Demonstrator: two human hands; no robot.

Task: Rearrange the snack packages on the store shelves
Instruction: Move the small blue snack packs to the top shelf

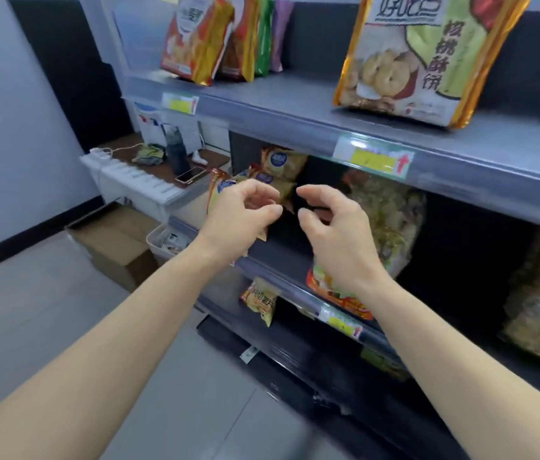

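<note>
Reaching toward the middle shelf [281, 257], the left grip [245, 210] curls loosely, holding nothing, just before small yellow snack packages [281, 167], a low white worktop [149, 184] and grey floor [62, 310] leftward, while the right grip [331, 224] spreads empty beside a large bag [391, 214].

Both hands up at the middle shelf [281, 257]: left hand [242, 214] half-curled against small yellow snack bags [283, 169], right hand [335, 224] empty, fingers loosely apart.
</note>
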